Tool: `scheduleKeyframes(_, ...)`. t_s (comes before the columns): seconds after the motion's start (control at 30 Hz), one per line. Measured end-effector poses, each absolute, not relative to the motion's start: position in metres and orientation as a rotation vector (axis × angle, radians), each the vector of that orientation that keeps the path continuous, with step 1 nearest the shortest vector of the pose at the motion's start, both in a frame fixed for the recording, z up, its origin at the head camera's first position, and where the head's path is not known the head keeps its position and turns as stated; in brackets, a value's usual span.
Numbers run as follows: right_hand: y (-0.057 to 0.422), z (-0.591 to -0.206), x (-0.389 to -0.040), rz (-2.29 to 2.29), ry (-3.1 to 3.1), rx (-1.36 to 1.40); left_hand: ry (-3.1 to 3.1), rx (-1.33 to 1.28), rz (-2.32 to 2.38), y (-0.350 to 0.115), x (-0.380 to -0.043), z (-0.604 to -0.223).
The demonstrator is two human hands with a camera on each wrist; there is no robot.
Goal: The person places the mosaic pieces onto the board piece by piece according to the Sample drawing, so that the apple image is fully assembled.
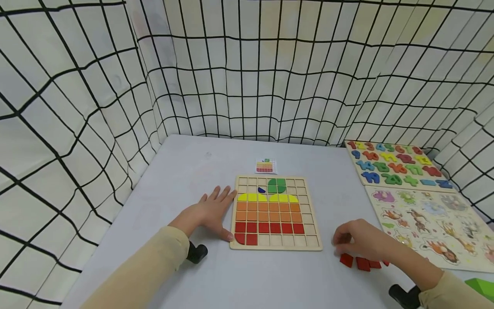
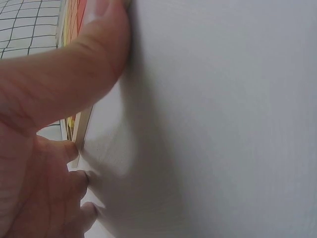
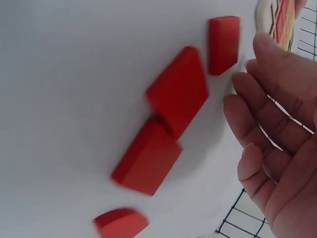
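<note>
My left hand (image 1: 210, 213) lies spread at the left edge of a wooden grid board (image 1: 314, 236), its thumb and fingertips right at the rim. On the board are green pieces (image 1: 276, 186), a small blue piece (image 1: 261, 189), yellow pieces (image 1: 252, 197), rows of orange squares (image 1: 268, 211) and red squares (image 1: 252, 239) in the lower rows. To the right of the board, my right hand (image 1: 360, 238) hovers beside several loose red tiles (image 3: 148, 156). Its fingers are loosely bent, and no piece shows between them in the right wrist view.
A small picture card (image 1: 266, 166) lies behind the board. At the right are a number puzzle (image 1: 397, 165) and an animal puzzle (image 1: 432, 227). A green object (image 1: 480, 287) shows at the lower right edge. Black netting (image 1: 258, 68) surrounds the table (image 1: 216, 279).
</note>
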State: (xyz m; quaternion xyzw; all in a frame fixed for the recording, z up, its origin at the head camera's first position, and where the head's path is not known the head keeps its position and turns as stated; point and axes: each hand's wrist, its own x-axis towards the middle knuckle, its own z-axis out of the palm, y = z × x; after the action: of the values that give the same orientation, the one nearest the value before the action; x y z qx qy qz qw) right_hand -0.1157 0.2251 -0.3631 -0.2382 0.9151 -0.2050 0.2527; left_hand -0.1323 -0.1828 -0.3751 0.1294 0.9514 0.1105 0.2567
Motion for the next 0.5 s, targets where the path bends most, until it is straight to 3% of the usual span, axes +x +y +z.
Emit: scheduleKeyframes(0.5, 0.227, -0.368, -0.103, -0.391, 2.557, -0.529, 2.588, 0.337, 0.312, -0.182, -0.132, -0.375)
